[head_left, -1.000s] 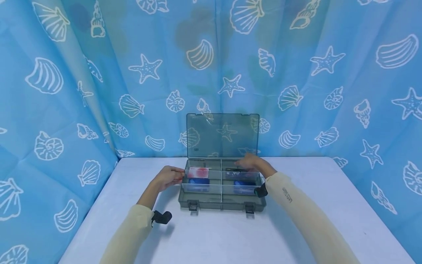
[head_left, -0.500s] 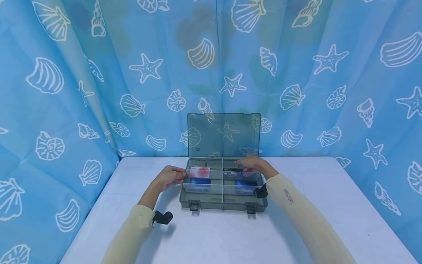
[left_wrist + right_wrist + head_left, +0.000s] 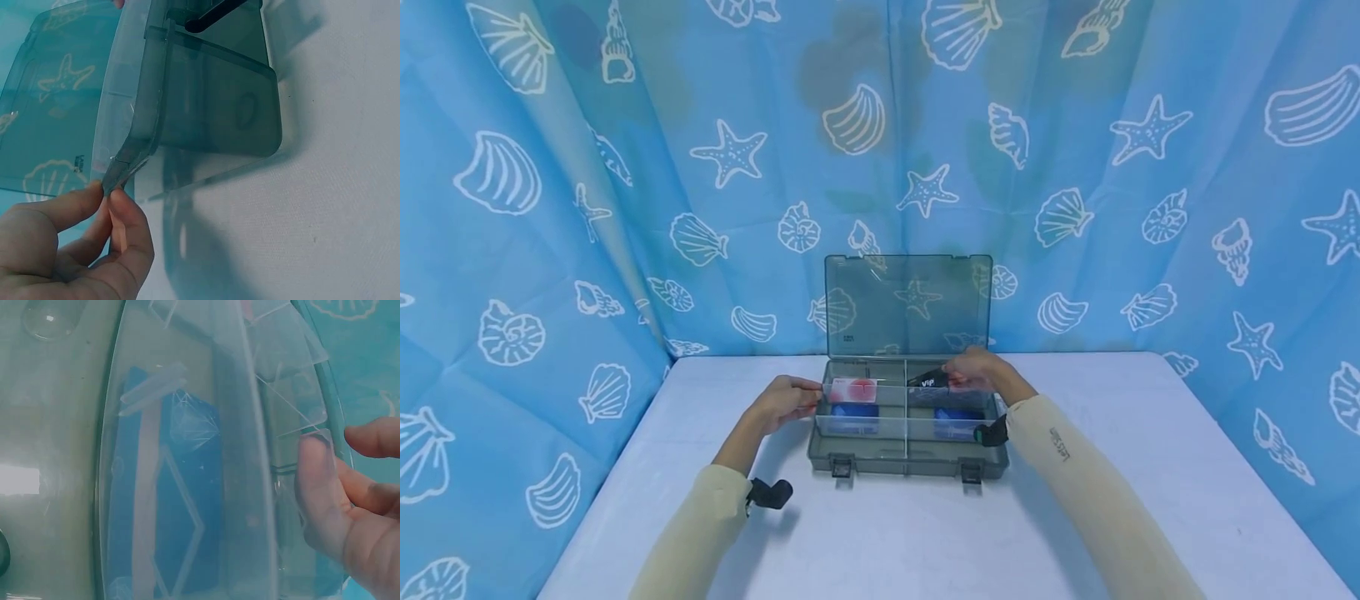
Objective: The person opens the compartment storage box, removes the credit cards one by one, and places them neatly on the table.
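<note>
A grey see-through storage box [image 3: 868, 468] stands on the table with its lid [image 3: 906, 304] raised. My left hand [image 3: 786, 404] pinches the box's left rim between thumb and fingers; the left wrist view shows this hand [image 3: 94, 244] at the corner. At the back right compartment my right hand [image 3: 977, 369] holds a black card [image 3: 928, 382] marked "VIP", tilted up at its left end. In the right wrist view the right hand [image 3: 356, 506] is partly behind clear plastic, and the card does not show.
Clear dividers [image 3: 906, 442] split the box into several compartments. A red-and-white card [image 3: 853, 389] sits in the back left part. Blue cards lie in front of it, one at left [image 3: 854, 417] and one at right [image 3: 958, 423]. A shell-patterned curtain [image 3: 745, 200] hangs behind the white table [image 3: 880, 542].
The black card has come up and tilted in the right hand's fingers, so its "VIP" mark now stands higher and slanted. The left hand stays at the box's rim.
</note>
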A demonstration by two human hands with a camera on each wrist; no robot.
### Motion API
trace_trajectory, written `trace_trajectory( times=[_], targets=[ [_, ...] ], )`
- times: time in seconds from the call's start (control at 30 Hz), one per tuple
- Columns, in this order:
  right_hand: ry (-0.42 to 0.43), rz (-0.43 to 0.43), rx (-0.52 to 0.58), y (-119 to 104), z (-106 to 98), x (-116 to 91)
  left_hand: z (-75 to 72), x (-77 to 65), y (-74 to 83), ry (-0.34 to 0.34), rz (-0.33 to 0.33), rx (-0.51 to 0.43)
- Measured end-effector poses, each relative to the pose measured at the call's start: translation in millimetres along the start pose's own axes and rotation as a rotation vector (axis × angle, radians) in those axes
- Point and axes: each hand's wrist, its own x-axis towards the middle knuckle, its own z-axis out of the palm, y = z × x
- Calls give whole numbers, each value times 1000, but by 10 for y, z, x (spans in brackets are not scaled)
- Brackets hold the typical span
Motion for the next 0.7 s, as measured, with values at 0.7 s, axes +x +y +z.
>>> trace_trajectory(
  times=[0.7],
  targets=[
    [78, -56, 34, -6, -83, -64, -21, 16, -23, 2, 5, -17]
  ],
)
